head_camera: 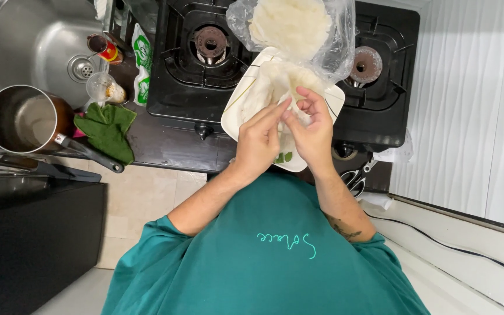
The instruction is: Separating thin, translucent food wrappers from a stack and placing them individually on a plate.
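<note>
Peeling at a thin white sheet (275, 87), both hands meet over the square white plate (237, 108) that sits on the black gas stove (176, 64). The left hand (259, 143) and the right hand (311, 131) are close together, fingertips pinched on the edge of the sheet. It looks very light, soft and a little sticky, so it can tear easily; I think the best place to hold it is the free edge, with a gentle grip. Behind the plate a clear plastic bag (339, 41) holds a stack of the same round sheets (290, 23). To the side, a steel saucepan (21, 119) seems empty, beside a green cloth (109, 129) and a small plastic cup (101, 86) near the sink (27, 41)
</note>
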